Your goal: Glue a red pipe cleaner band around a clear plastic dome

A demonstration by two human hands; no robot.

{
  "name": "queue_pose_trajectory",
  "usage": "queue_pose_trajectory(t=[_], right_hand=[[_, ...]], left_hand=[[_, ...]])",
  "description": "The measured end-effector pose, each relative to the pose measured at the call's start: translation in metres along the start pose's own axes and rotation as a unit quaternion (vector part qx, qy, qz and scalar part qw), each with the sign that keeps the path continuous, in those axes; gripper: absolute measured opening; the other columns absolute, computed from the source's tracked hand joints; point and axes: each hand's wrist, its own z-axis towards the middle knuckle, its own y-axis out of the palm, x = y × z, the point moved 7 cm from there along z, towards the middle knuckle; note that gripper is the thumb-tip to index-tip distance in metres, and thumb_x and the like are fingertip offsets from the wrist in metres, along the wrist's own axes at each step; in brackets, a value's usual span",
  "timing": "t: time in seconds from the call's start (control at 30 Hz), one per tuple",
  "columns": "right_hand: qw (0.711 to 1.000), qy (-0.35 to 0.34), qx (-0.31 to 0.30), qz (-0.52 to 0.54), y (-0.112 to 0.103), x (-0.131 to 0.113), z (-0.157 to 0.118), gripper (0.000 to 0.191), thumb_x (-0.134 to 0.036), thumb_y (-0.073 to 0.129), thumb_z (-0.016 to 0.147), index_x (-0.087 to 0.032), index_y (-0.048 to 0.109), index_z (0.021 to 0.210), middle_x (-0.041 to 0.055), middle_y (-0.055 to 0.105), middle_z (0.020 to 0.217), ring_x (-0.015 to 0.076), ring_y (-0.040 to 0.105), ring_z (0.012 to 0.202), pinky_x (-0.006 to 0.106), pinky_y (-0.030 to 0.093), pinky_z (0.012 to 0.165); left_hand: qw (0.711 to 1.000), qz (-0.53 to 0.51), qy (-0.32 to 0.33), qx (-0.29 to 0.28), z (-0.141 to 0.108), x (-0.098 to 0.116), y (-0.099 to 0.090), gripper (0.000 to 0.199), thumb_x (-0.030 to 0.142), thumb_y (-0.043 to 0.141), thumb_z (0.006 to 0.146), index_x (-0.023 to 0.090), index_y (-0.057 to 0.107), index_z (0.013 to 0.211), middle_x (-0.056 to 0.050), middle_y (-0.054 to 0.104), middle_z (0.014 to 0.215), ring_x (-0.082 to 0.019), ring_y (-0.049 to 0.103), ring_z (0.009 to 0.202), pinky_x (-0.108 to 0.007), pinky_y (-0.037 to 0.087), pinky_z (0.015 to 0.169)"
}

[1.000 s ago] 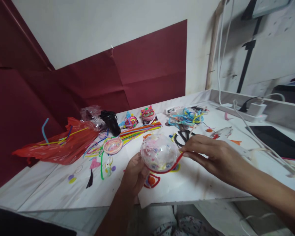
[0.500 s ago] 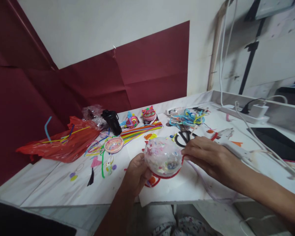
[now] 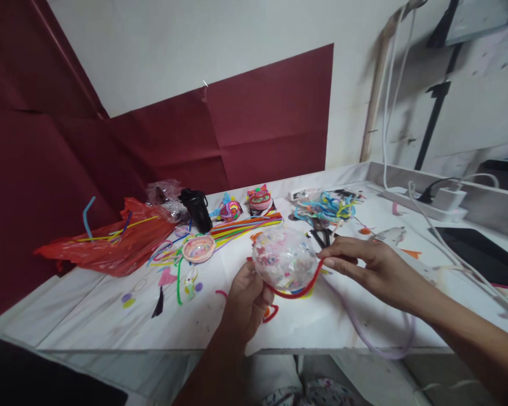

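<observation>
A clear plastic dome (image 3: pixel 284 256) is held above the white table, with coloured specks showing on or through it. At its lower left edge, my left hand (image 3: pixel 246 296) grips it between thumb and fingers. A fuzzy red pipe cleaner (image 3: pixel 294 294) curves along the dome's lower rim and rises at the right. My right hand (image 3: pixel 366 262) pinches this pipe cleaner just off the dome's right side. Behind the right fingertips lie black-handled scissors (image 3: pixel 322 237), partly hidden. Under the dome, a small red loop with orange (image 3: pixel 271 313) is partly covered by my left hand.
A shallow pink-rimmed bowl (image 3: pixel 198 248), a bundle of coloured pipe cleaners (image 3: pixel 245 226) and two decorated ornaments (image 3: pixel 260 198) lie farther back. Left are a red plastic bag (image 3: pixel 110 242) and a black bottle (image 3: pixel 196 210). Right are a power strip (image 3: pixel 427 204) and a dark tablet (image 3: pixel 476 251).
My right hand has drawn the red pipe cleaner slightly away from the dome's right rim, so more of it shows. The dome has tilted a little in my left hand.
</observation>
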Motion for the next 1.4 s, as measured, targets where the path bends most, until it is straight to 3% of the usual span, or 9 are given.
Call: queue_pose_trajectory(t=[0.13, 0.43, 0.83, 1.1, 1.4], right_hand=[[1.000, 0.017, 0.006, 0.006, 0.001, 0.007, -0.001, 0.035, -0.051, 0.052, 0.086, -0.022, 0.072, 0.088, 0.0053, 0.068, 0.080, 0.0184, 0.062, 0.071, 0.030, 0.047, 0.064], [1.000, 0.026, -0.016, 0.004, 0.004, 0.005, -0.010, 0.030, -0.046, 0.057, 0.085, -0.021, 0.073, 0.086, 0.0057, 0.068, 0.077, 0.0174, 0.061, 0.068, 0.028, 0.044, 0.056], [0.996, 0.056, -0.063, 0.017, 0.019, 0.012, -0.018, 0.031, -0.045, 0.056, 0.086, -0.019, 0.072, 0.090, 0.0093, 0.070, 0.086, 0.0195, 0.062, 0.075, 0.031, 0.046, 0.064], [0.998, 0.022, -0.063, 0.000, 0.015, 0.007, -0.012, 0.029, -0.042, 0.054, 0.088, -0.019, 0.071, 0.084, 0.0078, 0.069, 0.079, 0.0192, 0.062, 0.071, 0.032, 0.047, 0.063], [0.999, -0.008, -0.029, -0.020, 0.007, 0.000, -0.008, 0.030, -0.041, 0.055, 0.087, -0.017, 0.070, 0.078, 0.0073, 0.068, 0.073, 0.0183, 0.061, 0.067, 0.030, 0.046, 0.060]], left_hand=[[0.999, -0.002, 0.035, -0.030, 0.000, 0.003, 0.003, 0.014, 0.026, 0.074, 0.071, 0.019, 0.067, 0.081, 0.000, 0.060, 0.066, -0.005, 0.044, 0.046, -0.017, 0.036, 0.043], [0.999, -0.028, 0.045, -0.012, -0.003, 0.007, 0.012, 0.018, 0.030, 0.076, 0.071, 0.019, 0.062, 0.075, 0.002, 0.057, 0.065, -0.005, 0.041, 0.047, -0.017, 0.037, 0.046], [0.998, -0.058, 0.038, -0.005, 0.001, -0.002, 0.014, 0.024, 0.035, 0.074, 0.073, 0.016, 0.059, 0.077, 0.001, 0.058, 0.068, -0.004, 0.042, 0.050, -0.017, 0.036, 0.049], [0.998, -0.055, 0.022, 0.009, -0.002, 0.000, 0.017, 0.016, 0.035, 0.075, 0.071, 0.023, 0.065, 0.070, 0.003, 0.045, 0.058, -0.007, 0.029, 0.050, -0.019, 0.032, 0.047], [0.996, -0.087, -0.001, 0.014, 0.003, -0.006, 0.015, 0.028, 0.031, 0.078, 0.070, 0.014, 0.056, 0.070, 0.004, 0.051, 0.063, -0.001, 0.033, 0.046, -0.013, 0.032, 0.045]])
